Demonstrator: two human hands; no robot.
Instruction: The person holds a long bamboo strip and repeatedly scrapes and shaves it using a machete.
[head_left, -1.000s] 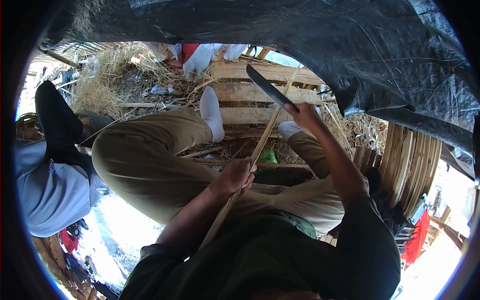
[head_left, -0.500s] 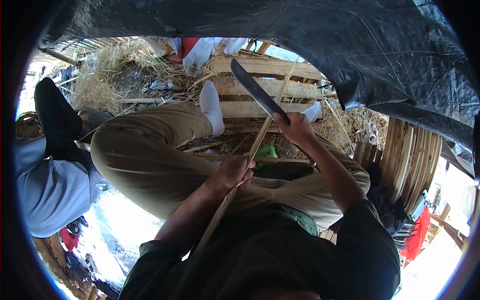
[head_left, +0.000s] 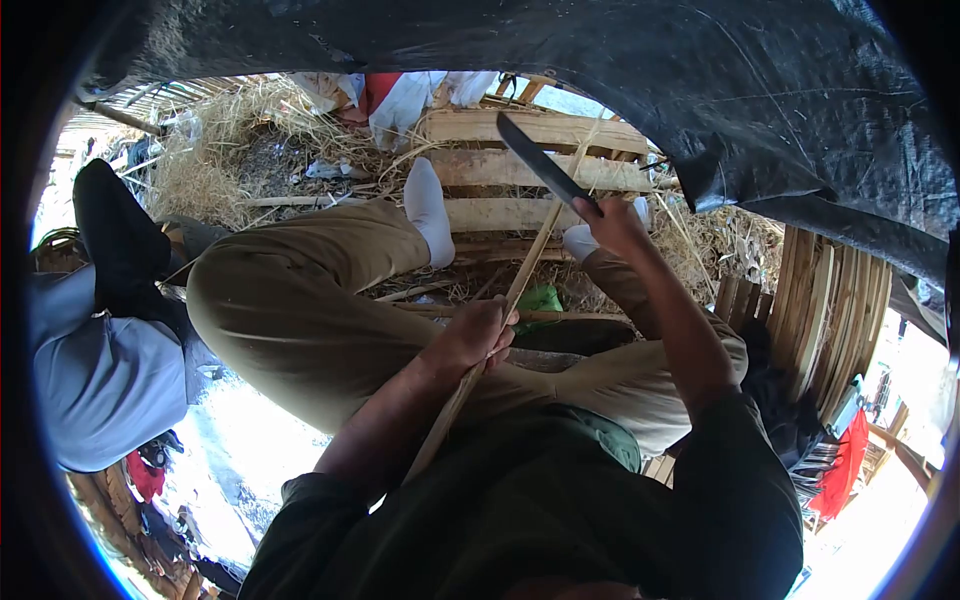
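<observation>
A long, pale wooden strip (head_left: 531,262) is running slantwise between the person's legs (head_left: 300,310), up from the dark shirt (head_left: 520,500). The left hand (head_left: 472,335) is grasping it, the fingers (head_left: 498,345) being closed around its middle part. The right hand (head_left: 618,228) is clenching the handle of a large dark knife (head_left: 543,162), whose blade is crossing over the strip; whether they are touching is not showing clearly. Beyond, white-socked feet (head_left: 428,205) are resting near wooden planks (head_left: 495,213) and dry straw (head_left: 210,170). A black sheet (head_left: 560,40) is hanging above.
</observation>
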